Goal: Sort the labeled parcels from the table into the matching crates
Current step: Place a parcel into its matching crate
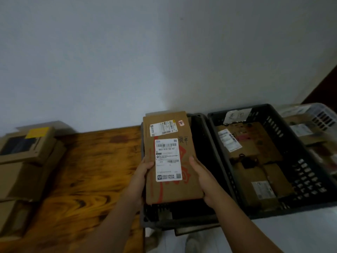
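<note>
Head view. Flat parcel, label up, is held above the near dark crate next to the bench. Left hand and right hand each clasp one long edge, grip closed on the cardboard, thumbs on top. Likely hazards: the parcel's far end catches the crate's back rim and tips; a misread label puts it here instead of the neighbouring crate.

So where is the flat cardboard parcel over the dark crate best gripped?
By its two long edges near the close end, left hand and right hand coming from opposite sides: the parcel is thin, long and label-up, so thumbs sit on top.
</note>
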`<state>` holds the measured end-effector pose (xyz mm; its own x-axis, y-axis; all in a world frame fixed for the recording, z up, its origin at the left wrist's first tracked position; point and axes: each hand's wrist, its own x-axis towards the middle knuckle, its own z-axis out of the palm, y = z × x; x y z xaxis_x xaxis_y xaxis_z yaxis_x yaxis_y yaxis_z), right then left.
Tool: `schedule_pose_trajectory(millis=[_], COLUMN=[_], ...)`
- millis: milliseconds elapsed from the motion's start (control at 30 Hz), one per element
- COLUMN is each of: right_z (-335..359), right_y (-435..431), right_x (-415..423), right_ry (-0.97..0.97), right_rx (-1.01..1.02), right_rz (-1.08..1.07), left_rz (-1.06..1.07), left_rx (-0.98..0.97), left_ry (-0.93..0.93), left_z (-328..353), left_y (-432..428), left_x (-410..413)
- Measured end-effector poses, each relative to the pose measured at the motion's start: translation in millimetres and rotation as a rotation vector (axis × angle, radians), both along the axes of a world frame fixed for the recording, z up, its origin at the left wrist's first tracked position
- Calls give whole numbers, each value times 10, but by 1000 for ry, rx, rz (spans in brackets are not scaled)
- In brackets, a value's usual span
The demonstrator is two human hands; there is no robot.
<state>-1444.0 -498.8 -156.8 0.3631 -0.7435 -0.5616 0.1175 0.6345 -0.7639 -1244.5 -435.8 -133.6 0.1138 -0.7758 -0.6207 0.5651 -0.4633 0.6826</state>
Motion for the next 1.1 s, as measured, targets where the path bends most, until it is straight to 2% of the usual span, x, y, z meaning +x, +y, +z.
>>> schedule_pose_trajectory(millis=[300,500,700,800,1100], right_z=[9,112,71,6,58], right_y=[-208,-378,-458,-411,-280], right_x=[-219,-325,-304,-307,-389], right_ry=[58,129,252,312,185], right_rx=[0,6,-59,-17,27], right_rz=[108,298,199,103,125], left_rz=[-21,18,150,241,145], left_rx=[62,10,29,57,55], left_ry=[-90,-157,-103,-50,-19], left_z=[-257,-337,-380,-490,-545], left_y=[-24,-77,-73,-19,-43], left_x=[-118,-25,-32,-33,50])
